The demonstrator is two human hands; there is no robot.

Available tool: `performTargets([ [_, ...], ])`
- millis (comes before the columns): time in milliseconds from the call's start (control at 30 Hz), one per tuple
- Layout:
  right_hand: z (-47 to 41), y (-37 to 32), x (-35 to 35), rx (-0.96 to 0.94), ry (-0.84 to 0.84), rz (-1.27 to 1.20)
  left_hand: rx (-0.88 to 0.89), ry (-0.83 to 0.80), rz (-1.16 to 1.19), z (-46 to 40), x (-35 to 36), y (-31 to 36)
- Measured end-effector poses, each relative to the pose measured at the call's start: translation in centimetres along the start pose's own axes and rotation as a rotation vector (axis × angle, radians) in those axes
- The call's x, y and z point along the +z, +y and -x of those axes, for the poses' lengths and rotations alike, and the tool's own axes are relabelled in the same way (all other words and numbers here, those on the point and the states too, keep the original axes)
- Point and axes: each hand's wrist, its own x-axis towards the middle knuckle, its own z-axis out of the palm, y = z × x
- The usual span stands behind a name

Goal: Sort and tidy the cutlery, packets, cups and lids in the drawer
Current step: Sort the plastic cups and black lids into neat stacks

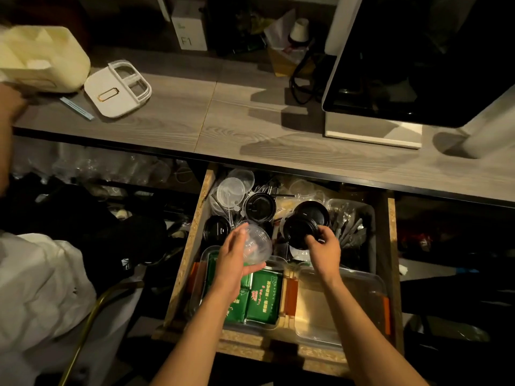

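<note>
The wooden drawer [192,240] stands pulled out below the counter. My left hand [232,260] holds a clear domed lid [259,243] over the drawer's left side. My right hand [324,250] grips a stack of black lids [303,227] above the drawer's middle. Under my left hand lies a clear tray [206,254] with green packets [263,298]. At the back of the drawer lie clear flat lids [231,189] and more black lids [260,207]. Wrapped cutlery [351,227] fills a bin at the back right.
A clear tray [362,302] with orange clips sits at the drawer's front right. On the counter [223,121] lie a white divided lid [118,89] and a cream container [41,58], held by another person's hand at far left. A dark machine [418,65] stands at right.
</note>
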Motion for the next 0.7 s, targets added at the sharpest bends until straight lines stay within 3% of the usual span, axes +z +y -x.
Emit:
performTargets([
  [167,2.3,-1.9,-1.7,0.091,-0.025,-0.365,0.006,-0.021,-0.039,0.8,0.7,1.2],
  [333,5.5,-4.1,-2.2,0.123,-0.244,-0.674,-0.043,-0.085,-0.062,1.9,1.5,2.5],
  [533,7.3,-7.3,-0.6,-0.058,-0.352,-0.296,-0.022,-0.136,-0.017,3.2,1.7,4.4],
  [700,8.4,-9.9,-0.4,-0.132,-0.439,-0.196,0.009,-0.114,-0.062,3.5,0.9,5.9],
])
